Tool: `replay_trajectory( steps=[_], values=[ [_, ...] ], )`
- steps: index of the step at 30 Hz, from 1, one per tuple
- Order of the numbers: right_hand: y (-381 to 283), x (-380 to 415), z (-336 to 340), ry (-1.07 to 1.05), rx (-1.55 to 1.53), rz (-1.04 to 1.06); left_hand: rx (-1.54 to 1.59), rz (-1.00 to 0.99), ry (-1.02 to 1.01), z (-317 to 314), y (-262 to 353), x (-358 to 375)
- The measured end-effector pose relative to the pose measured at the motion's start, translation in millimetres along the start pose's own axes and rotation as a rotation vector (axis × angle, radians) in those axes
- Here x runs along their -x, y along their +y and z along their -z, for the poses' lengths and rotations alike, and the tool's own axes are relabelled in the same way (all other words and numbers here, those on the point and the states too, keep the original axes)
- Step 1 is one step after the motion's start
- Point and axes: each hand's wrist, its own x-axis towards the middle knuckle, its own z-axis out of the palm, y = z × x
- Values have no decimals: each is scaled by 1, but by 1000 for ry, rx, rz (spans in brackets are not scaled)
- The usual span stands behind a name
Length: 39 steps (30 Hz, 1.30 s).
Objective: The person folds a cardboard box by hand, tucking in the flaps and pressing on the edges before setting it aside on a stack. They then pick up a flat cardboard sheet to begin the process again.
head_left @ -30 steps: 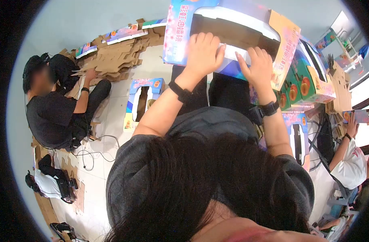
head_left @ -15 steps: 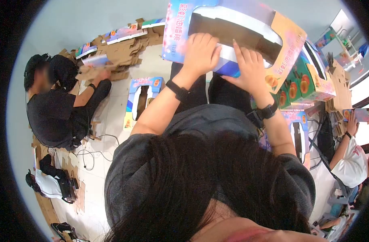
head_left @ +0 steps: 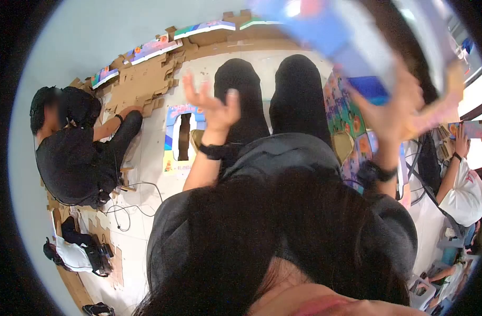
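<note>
My right hand grips the near edge of a printed cardboard fruit box, blue with a white-edged opening. The box is tilted at the upper right and smeared by motion; part of it runs out of view. My left hand is off the box, raised beside my knee with its fingers spread and nothing in them. Below and left of it, another blue and yellow fruit box stands on the floor with a dark slot in its top. More printed boxes sit beneath my right arm, partly hidden.
A person in black crouches at the left by flattened cardboard sheets. Printed box pieces line the wall. Black cables lie on the floor. Another person in a white shirt works at the right.
The box has swung from in front of me to the upper right, in my right hand. My left hand has let go of it and drawn back left. My knees now show.
</note>
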Motion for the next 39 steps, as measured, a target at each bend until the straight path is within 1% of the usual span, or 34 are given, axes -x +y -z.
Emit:
replay_trajectory(
  steps=[1,2,3,5,8,9,10,12,15,17,18,19,21,23,25,26,28,29,31,33,36,39],
  values=[
    [14,-3,21,110,96,-16,-49,110,-15,15,-10,6],
    [20,-4,49,77,258,-130,-156,218,-83,34,-22,14],
    [42,3,68,117,332,-148,-264,323,-150,54,-34,21],
    [85,15,106,193,476,-194,-309,414,-109,83,-61,28],
    [143,51,174,100,739,-360,-336,514,-4,103,-76,17],
    [148,60,186,28,780,-464,-345,540,36,108,-78,13],
    [150,66,198,-53,824,-565,-382,523,51,114,-84,14],
    [152,78,214,-262,1012,-826,-452,486,81,118,-95,23],
    [178,113,227,-573,1127,-1003,-457,504,51,117,-94,26],
    [181,126,224,-789,1091,-1072,-451,496,39,114,-94,29],
    [201,154,225,-859,1083,-1041,-449,493,36,113,-94,29],
    [200,159,221,-971,1020,-1082,-433,498,28,112,-92,27],
    [205,184,212,-1056,913,-1092,-408,511,13,110,-86,25],
    [210,203,205,-1065,628,-1150,-368,539,-8,112,-88,29],
    [235,246,191,-992,490,-1074,-356,565,-33,114,-90,30],
    [240,258,181,-986,360,-1100,-363,580,-45,114,-89,31],
    [245,287,154,-979,233,-1133,-362,598,-68,114,-88,33],
    [244,304,138,-981,234,-1142,-357,601,-78,114,-87,35],
    [256,357,111,-826,239,-1043,-338,594,-86,113,-86,35],
    [258,353,102,-881,257,-1100,-310,576,-94,112,-84,35],
    [227,308,109,-952,248,-1163,-308,554,-120,112,-86,36],
    [223,297,111,-991,198,-1182,-273,598,-139,110,-86,40]
  ],
)
